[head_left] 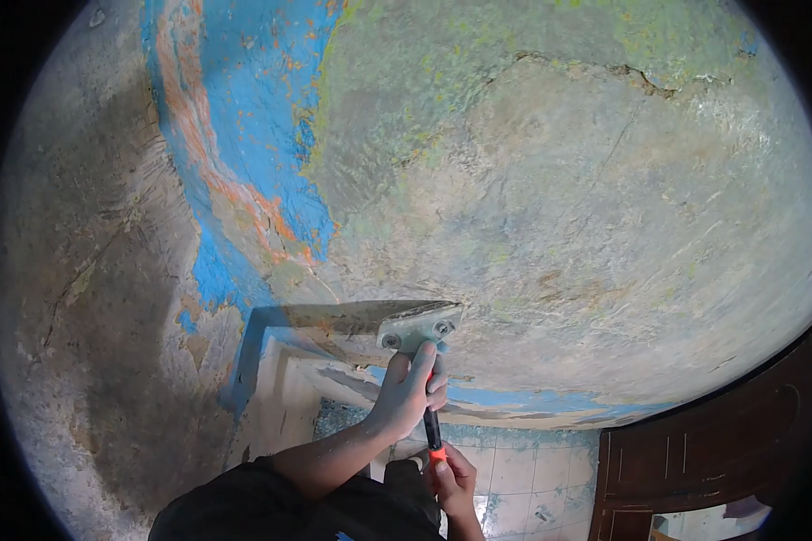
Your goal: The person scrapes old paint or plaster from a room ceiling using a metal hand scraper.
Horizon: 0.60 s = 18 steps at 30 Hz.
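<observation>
A paint scraper [420, 328] with a wide metal blade and two screws meets the worn wall [550, 225] near the middle of the view. My left hand [410, 392] is closed around the upper part of its handle, just below the blade, with the thumb pointing up toward it. Lower down, my right hand [455, 482] grips the orange end of the black handle [434, 431]. Flaking blue paint [253, 99] with orange patches covers the wall's upper left, and greenish remnants lie to its right.
A crack [650, 86] runs across the upper right of the wall. Below are a tiled floor [523, 469] with scattered debris and dark brown wooden furniture [695, 451] at the lower right. A grey, stained wall surface [108, 316] fills the left side.
</observation>
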Motion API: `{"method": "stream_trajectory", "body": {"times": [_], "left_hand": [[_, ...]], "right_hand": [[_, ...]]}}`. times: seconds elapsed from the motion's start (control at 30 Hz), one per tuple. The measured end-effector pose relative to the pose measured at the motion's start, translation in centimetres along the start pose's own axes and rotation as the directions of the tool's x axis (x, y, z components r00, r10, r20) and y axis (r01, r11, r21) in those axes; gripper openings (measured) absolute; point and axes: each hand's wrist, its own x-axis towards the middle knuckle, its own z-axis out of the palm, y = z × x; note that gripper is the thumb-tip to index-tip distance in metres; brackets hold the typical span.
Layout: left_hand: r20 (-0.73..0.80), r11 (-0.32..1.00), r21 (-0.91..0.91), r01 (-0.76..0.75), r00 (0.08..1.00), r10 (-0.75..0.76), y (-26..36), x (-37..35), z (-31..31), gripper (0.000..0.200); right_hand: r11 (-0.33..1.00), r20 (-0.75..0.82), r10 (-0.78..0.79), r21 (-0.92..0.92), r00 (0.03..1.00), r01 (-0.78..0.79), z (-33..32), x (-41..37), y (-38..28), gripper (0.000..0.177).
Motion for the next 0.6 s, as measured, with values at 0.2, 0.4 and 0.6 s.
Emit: {"method": "stream_trajectory", "body": {"times": [0.2,0.4,0.6], "left_hand": [[0.062,1.000,0.025,0.017,0.998,-0.019,-0.1,0.0,-0.6,0.048],[0.040,1.000,-0.002,-0.014,0.999,0.014,-0.1,0.1,-0.6,0.044],[0.044,1.000,0.009,-0.018,0.999,0.018,0.0,0.1,-0.9,0.043]], "right_hand": [[0.998,0.011,0.038,0.042,0.999,-0.038,0.0,-0.2,0.1,0.043],[1.000,-0.004,0.024,-0.008,1.000,-0.024,0.6,0.4,0.0,0.048],[0.999,0.017,0.019,0.030,1.000,-0.020,0.3,0.6,0.4,0.044]]}}
